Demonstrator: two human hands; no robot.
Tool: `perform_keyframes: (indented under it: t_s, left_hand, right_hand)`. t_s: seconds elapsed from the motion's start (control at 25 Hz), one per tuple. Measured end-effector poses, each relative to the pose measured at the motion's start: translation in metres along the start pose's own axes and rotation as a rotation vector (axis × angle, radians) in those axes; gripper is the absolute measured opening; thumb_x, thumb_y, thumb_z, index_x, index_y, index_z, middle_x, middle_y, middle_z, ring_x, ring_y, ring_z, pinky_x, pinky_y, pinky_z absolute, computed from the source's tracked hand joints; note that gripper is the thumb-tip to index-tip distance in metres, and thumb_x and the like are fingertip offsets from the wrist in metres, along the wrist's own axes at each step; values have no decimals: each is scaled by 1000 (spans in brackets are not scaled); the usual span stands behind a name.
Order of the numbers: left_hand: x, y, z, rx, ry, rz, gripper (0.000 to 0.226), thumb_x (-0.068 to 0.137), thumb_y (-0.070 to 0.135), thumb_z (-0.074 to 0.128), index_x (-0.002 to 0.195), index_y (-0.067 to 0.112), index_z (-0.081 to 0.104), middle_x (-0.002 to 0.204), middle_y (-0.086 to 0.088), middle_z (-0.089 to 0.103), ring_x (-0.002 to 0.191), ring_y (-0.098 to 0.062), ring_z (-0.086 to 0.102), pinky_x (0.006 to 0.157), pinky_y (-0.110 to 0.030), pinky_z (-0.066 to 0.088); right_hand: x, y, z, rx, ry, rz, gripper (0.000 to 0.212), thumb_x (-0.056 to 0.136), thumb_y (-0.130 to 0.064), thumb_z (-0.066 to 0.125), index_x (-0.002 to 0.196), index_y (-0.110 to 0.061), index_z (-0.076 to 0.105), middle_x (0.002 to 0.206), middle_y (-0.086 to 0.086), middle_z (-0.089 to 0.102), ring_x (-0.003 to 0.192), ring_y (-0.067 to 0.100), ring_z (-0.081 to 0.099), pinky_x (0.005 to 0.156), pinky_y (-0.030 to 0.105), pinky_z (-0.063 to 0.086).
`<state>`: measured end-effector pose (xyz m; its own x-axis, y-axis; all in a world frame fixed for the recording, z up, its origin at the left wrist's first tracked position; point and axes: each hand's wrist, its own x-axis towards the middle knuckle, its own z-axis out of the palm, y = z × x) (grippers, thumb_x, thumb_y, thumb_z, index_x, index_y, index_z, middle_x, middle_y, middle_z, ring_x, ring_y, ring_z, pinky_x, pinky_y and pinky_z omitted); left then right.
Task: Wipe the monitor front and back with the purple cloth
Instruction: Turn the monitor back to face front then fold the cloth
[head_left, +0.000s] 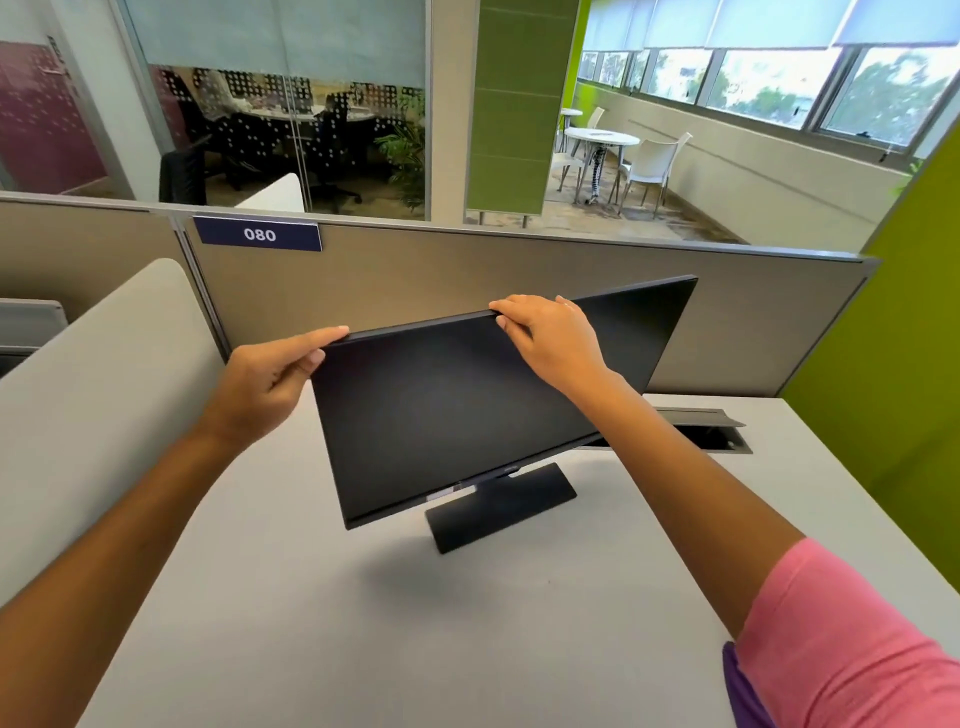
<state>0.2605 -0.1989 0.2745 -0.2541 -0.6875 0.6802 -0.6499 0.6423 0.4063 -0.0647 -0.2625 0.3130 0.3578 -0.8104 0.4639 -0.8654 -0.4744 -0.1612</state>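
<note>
Both hands, left hand (270, 379) and right hand (550, 338), pinching monitor (457, 415) top edge; purple cloth (740, 691) tucked aside (unheld). Risk judged: tipping off narrow stand (501, 506) if twisted hard.

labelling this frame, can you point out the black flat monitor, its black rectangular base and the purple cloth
black flat monitor (457, 415): head view, middle of the dark screen.
black rectangular base (511, 506): head view, top face of the stand foot on the desk.
purple cloth (744, 691): head view, visible strip under the right arm's pink sleeve.
</note>
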Motion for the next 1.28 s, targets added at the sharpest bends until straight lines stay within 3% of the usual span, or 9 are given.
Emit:
perform_keyframes:
  t_s: [0.12, 0.2, 0.36, 0.48, 0.64, 0.76, 0.88, 1.08, 1.28]
  left_hand:
    - [7, -20, -6, -64, 69, -164, 31, 98, 11, 45, 126, 14, 59, 115, -7, 65, 96, 3, 60, 83, -9, 49]
    - [10, -34, -7, -128, 96, -260, 30, 100, 15, 43, 125, 22, 59, 115, -7, 64, 94, -4, 62, 78, -14, 54]
    - [22, -60, -8, -135, 63, -343, 32, 101, 26, 41, 128, 24, 58, 121, -4, 62, 111, -23, 58, 92, -44, 53]
    - [27, -69, -9, -188, 43, -382, 31, 101, 27, 41, 126, 26, 59, 121, -1, 61, 114, -26, 57, 95, -49, 50]
    - [31, -64, -10, -322, -8, -499, 27, 102, 29, 39, 115, 38, 61, 118, -3, 60, 115, -28, 56, 92, -44, 51]
    - [38, -55, -11, -356, -40, -559, 27, 102, 27, 38, 108, 39, 61, 119, -6, 60, 115, -27, 54, 91, -39, 50]
    - [38, -51, -11, -378, -22, -593, 26, 102, 25, 37, 108, 36, 60, 120, -8, 59, 115, -27, 54, 87, -35, 50]
    - [40, -47, -7, -400, 1, -631, 26, 102, 24, 36, 110, 34, 59, 117, -5, 58, 115, -27, 53, 82, -29, 49]
    - [47, -43, -5, -423, 7, -639, 27, 103, 22, 36, 108, 33, 61, 115, -4, 59, 115, -28, 53, 85, -32, 49]
  right_hand:
    - [9, 5, -3, -38, -24, 40, 33, 101, -32, 40, 126, -24, 59, 120, -7, 65, 111, 19, 59, 108, 42, 28]
    - [9, 16, -7, -55, -7, 80, 33, 99, -36, 42, 123, -25, 62, 115, -4, 69, 105, 22, 62, 108, 40, 28]
    - [-4, 54, -21, -36, 42, 122, 34, 96, -42, 46, 118, -24, 66, 111, 0, 70, 102, 22, 64, 106, 44, 32]
    - [-20, 89, -37, 6, 87, 206, 39, 91, -52, 48, 110, -25, 70, 104, 1, 72, 99, 23, 64, 95, 45, 44]
    - [-43, 133, -52, -24, 150, 415, 38, 86, -60, 51, 104, -33, 70, 102, -6, 70, 104, 21, 59, 95, 51, 41]
    - [-50, 155, -58, 100, 155, 391, 35, 88, -46, 57, 103, -19, 73, 97, 5, 70, 94, 18, 58, 89, 38, 43]
    - [-47, 158, -58, 115, 133, 399, 31, 89, -40, 59, 104, -16, 72, 97, 9, 65, 91, 17, 52, 80, 29, 38]
    - [-54, 157, -54, 120, 224, 370, 30, 88, -35, 61, 102, -12, 73, 96, 15, 64, 95, 27, 55, 79, 30, 41]
    - [-59, 159, -51, 106, 257, 386, 30, 88, -35, 60, 102, -12, 73, 97, 14, 63, 102, 34, 51, 85, 41, 46]
